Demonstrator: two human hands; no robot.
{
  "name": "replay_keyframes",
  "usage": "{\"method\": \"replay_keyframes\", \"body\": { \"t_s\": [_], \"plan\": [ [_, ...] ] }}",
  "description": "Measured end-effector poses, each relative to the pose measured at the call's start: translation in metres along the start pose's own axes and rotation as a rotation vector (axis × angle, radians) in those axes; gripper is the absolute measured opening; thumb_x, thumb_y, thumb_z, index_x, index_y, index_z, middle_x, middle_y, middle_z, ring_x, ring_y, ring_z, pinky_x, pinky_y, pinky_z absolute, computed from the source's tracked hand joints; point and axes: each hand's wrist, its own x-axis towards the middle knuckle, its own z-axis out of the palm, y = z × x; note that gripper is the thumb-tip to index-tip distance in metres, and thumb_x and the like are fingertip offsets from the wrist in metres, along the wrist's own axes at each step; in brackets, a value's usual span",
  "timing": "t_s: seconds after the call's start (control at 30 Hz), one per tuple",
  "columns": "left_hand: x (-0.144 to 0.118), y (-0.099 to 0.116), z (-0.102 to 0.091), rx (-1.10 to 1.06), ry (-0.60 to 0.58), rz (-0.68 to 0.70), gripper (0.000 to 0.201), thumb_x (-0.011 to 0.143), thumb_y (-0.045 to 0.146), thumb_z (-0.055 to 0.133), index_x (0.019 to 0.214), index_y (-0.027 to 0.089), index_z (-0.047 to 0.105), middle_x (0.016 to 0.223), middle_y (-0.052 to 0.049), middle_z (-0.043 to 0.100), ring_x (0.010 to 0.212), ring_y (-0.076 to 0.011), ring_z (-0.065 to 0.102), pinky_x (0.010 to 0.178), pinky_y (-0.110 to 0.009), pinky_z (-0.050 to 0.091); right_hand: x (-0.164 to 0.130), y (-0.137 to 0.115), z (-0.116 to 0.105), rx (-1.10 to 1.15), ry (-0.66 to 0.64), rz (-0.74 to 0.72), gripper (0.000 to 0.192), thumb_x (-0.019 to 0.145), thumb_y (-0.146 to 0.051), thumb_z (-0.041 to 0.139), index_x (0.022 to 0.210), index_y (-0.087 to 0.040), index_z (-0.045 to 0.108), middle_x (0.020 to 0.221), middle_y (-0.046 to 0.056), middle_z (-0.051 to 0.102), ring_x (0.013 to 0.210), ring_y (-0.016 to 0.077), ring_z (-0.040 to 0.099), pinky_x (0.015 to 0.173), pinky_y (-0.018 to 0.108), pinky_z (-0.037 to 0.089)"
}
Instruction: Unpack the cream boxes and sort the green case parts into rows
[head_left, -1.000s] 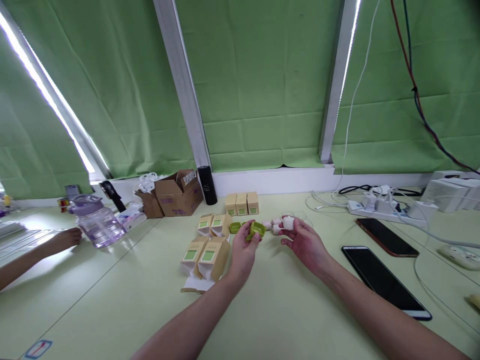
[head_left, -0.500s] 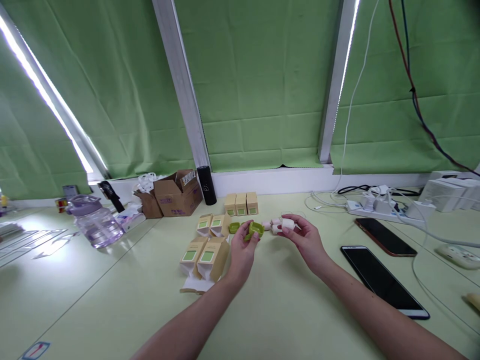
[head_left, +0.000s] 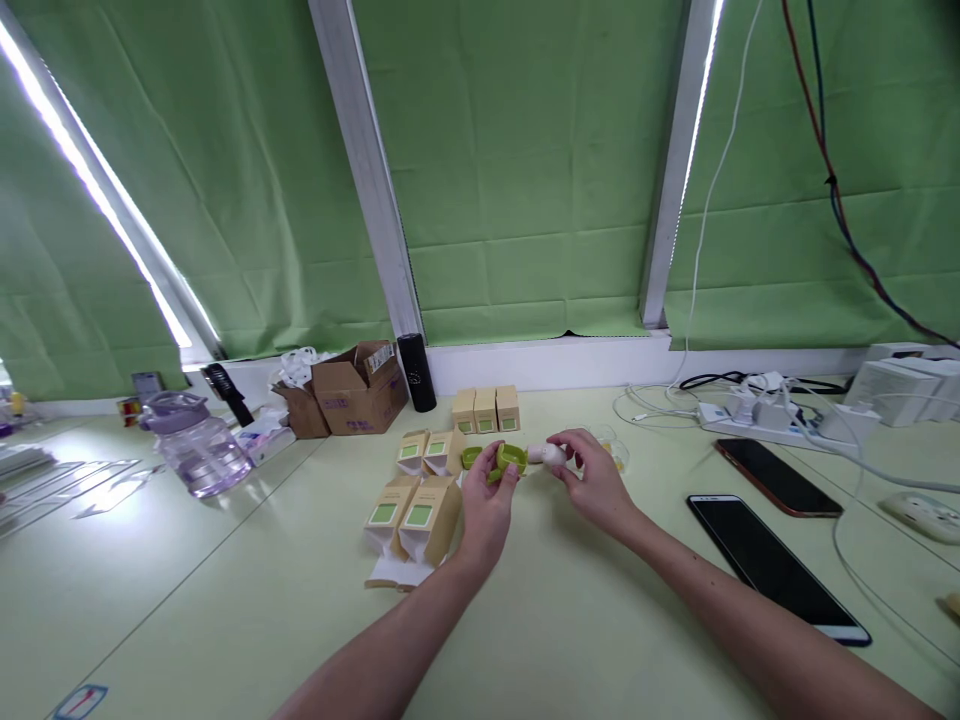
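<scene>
My left hand (head_left: 487, 500) is closed around a small olive-green plastic dish (head_left: 512, 458) with a raised rim. Just behind its fingers another green dish (head_left: 470, 457) lies on the table. My right hand (head_left: 592, 482) pinches a small rounded white piece (head_left: 553, 455) between thumb and fingers. A pale pinkish-white piece (head_left: 534, 453) shows between that piece and the green dish; whether they touch I cannot tell. Beyond my right fingers lie clear round plastic pieces (head_left: 616, 450) with some yellow in them, partly covered by the hand.
Several open kraft boxes (head_left: 431, 520) with green labels stand left of my left hand. A row of 3 closed ones (head_left: 486, 410) is behind. Two phones (head_left: 776, 565), a power strip (head_left: 780, 420) and cables lie right. A purple-lidded jug (head_left: 196, 450) and a cardboard carton (head_left: 360, 390) stand left.
My right hand has moved left, closer to the green dish, and its fingers are more curled. Fewer white pieces show by it, and the clear plastic pieces behind it are now more visible.
</scene>
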Motion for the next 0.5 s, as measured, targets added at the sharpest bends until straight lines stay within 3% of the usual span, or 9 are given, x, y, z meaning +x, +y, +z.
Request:
{"method": "replay_keyframes", "body": {
  "t_s": [0.1,0.27,0.4,0.5],
  "plan": [
    [0.000,0.001,-0.001,0.007,0.011,0.005,0.052,0.085,0.040,0.078,0.129,0.019,0.060,0.129,-0.013,0.068,0.121,-0.0272,0.065,0.099,-0.039,0.057,0.002,0.003,0.007,-0.208,-0.102,-0.120,0.036,0.088,-0.006,0.052,0.118,-0.021,0.063,0.120,0.010,0.066,0.108,0.0256,0.057,0.091,0.040,0.048],
    [0.000,0.001,-0.001,0.015,0.008,0.000,0.051,0.086,0.038,0.078,0.131,0.019,0.060,0.130,-0.013,0.068,0.122,-0.0269,0.065,0.100,-0.038,0.057,0.001,-0.001,0.021,-0.555,-0.278,-0.257,0.047,0.082,0.005,0.049,0.121,-0.017,0.063,0.113,0.012,0.071,0.102,0.0278,0.054,0.090,0.038,0.044],
    [0.001,0.000,-0.001,0.012,0.019,-0.007,0.052,0.086,0.037,0.078,0.131,0.018,0.060,0.131,-0.013,0.067,0.123,-0.0273,0.065,0.101,-0.040,0.056,0.002,-0.005,0.027,-0.697,-0.290,-0.253,0.036,0.082,0.001,0.054,0.111,-0.016,0.067,0.105,0.013,0.073,0.105,0.0307,0.053,0.090,0.040,0.040],
    [0.002,-0.002,-0.001,0.010,0.027,-0.004,0.052,0.086,0.038,0.078,0.130,0.018,0.060,0.131,-0.013,0.067,0.123,-0.0272,0.065,0.101,-0.040,0.056,0.002,-0.005,0.027,-0.752,-0.278,-0.272,0.036,0.082,0.000,0.056,0.111,-0.018,0.067,0.113,0.013,0.072,0.116,0.0320,0.050,0.095,0.041,0.036]
  ]
}}
